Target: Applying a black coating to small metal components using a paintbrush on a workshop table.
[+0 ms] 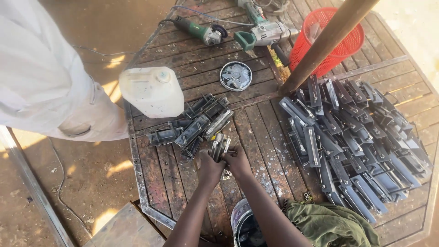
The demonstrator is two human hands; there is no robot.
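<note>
Item: one grey metal bracket (220, 145), held over the middle of a rusty slatted metal table (256, 132) — both hands closed on its near end. Left hand (209, 165) grips from the left, right hand (237, 161) from the right, knuckles touching or nearly so; neither is open, and neither is nearer than the other. Long axis of the bracket: runs away from the person, its far end pointing up the table toward the small pile of like pieces (194, 123), which lies just beyond and slightly left of the hands, with the bracket's tip almost touching it. Large heap of the same dark parts (356, 137) — well apart on the right, closer to the right arm. Further stock: white plastic jerrycan (153, 90) at the table's left edge, beside the small pile; round tin of small hardware (236, 76) beyond it; angle grinder (199, 31) and power drill (265, 33) at the far side; red mesh basket (327, 39) behind a slanted pole (327, 43). A bucket (244, 226) sits below the forearms. A second person in pale clothing (41, 77) stands at left.
</note>
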